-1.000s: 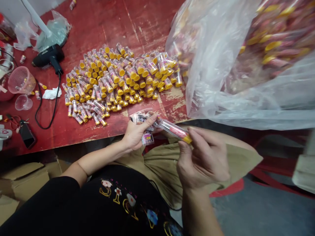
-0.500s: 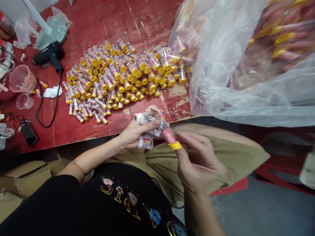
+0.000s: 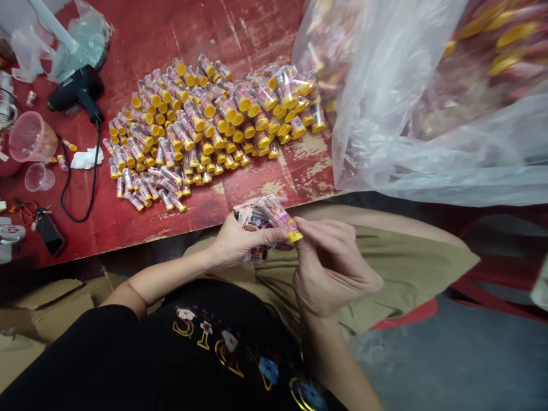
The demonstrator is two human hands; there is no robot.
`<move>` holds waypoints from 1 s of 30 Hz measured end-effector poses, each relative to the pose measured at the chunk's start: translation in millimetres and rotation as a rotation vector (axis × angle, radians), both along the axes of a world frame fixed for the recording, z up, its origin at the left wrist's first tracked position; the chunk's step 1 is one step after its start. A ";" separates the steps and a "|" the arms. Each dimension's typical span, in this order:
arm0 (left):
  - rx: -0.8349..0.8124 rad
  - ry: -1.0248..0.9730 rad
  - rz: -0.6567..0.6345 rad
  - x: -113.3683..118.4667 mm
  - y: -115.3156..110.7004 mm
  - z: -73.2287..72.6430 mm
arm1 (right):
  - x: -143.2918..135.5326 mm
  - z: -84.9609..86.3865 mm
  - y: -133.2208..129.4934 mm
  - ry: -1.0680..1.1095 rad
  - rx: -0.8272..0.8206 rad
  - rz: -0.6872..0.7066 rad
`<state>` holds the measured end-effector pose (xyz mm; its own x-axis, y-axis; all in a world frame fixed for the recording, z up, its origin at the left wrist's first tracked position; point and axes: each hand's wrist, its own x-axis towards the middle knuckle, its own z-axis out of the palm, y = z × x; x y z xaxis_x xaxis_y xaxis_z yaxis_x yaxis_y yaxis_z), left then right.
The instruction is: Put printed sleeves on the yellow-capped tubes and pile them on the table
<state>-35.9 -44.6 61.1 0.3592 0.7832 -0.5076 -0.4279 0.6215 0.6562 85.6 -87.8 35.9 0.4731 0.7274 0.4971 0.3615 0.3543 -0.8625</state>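
Above my lap, my left hand (image 3: 237, 242) is closed round a bunch of printed clear plastic sleeves (image 3: 252, 218). Its thumb presses near the yellow end of a small clear tube (image 3: 280, 217), which now has a pink printed sleeve round it. My right hand (image 3: 331, 262) pinches that tube's yellow cap between thumb and fingers. On the red table just beyond lies a big pile of similar yellow-capped tubes (image 3: 205, 128) with printed sleeves.
A large clear plastic bag (image 3: 385, 114) of pink-filled tubes stands at the right. Leftward on the table (image 3: 141, 34) are a black heat gun (image 3: 79, 91) with its cord, a pink basket (image 3: 32, 137), a clear cup (image 3: 39, 177), crumpled tissue (image 3: 87, 158) and a black key fob (image 3: 49, 234).
My right hand has moved left and slightly up, pushing the tube into a printed sleeve. Its pink contents, bare before, are now covered. The view has shifted slightly.
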 end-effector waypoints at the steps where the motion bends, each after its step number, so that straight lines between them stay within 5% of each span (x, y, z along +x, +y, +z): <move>1: 0.003 -0.004 0.006 -0.1 0.0 -0.7 | -0.7 -1.0 0.3 0.002 0.006 -0.003; 12: -0.019 -0.021 0.030 1.6 0.0 -5.1 | -6.1 -5.8 5.0 0.005 -0.003 -0.021; 16: -0.060 -0.055 0.059 -17.4 -2.3 -12.1 | -3.8 -9.1 -2.2 0.117 -0.055 0.058; 19: -0.043 0.077 0.208 -68.3 -6.9 -17.7 | 4.0 -28.1 -12.3 0.142 -0.051 0.009; 23: 0.012 0.480 0.542 -173.0 -25.0 -20.2 | 13.5 -67.6 -25.9 0.130 -0.138 0.039; 27: -0.074 0.895 0.620 -257.5 -35.3 -29.2 | 17.9 -89.3 -40.7 0.141 -0.233 0.061; 30: -0.114 0.915 0.631 -282.8 -32.6 -38.2 | 23.9 -94.6 -45.8 0.153 -0.270 0.063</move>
<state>-318.6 -77.2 22.9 -0.6322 0.6250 -0.4579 -0.0729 0.5404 0.8382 109.5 -133.6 -58.7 0.4774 0.8537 0.2081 0.2048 0.1222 -0.9712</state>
